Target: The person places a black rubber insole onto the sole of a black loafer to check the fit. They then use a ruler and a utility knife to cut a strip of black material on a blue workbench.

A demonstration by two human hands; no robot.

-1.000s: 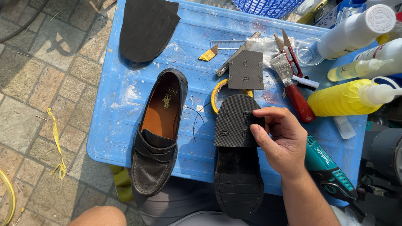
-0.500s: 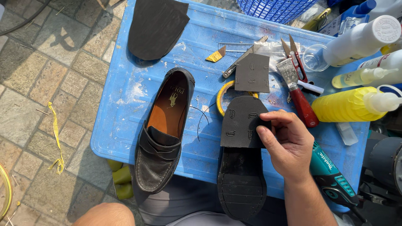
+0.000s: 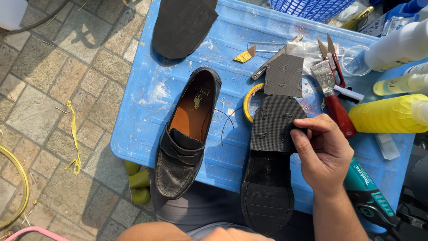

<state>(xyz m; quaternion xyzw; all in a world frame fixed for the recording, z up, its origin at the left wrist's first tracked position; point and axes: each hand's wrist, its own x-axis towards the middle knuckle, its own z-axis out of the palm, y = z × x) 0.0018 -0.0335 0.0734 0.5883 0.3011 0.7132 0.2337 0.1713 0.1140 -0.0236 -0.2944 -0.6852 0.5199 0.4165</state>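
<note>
On the blue table: that's where everything sits, my right hand point(image 3: 323, 154) over its near right part.
Right hand: fingers curled, thumb and fingertips pinching the right edge of the rubber half sole point(image 3: 276, 122), so mostly closed, not spread.
Half sole: lying flat on the front of the upturned shoe point(image 3: 266, 189), covering the forepart, heel end pointing toward me.
Left hand: can't see it anywhere.
Shoes: two black loafers, one sole-up under my hand, the other loafer point(image 3: 187, 134) upright just to the left, tan lining showing.
Rubber pieces: three, the one I'm pinching, a square offcut point(image 3: 284, 76) touching its far end, and a big dark sheet point(image 3: 183, 24) at the far edge.
Bottles: one yellow bottle point(image 3: 385, 115), plus two paler ones behind it.
Table: blue table point(image 3: 147, 102), scuffed with white marks.
</note>
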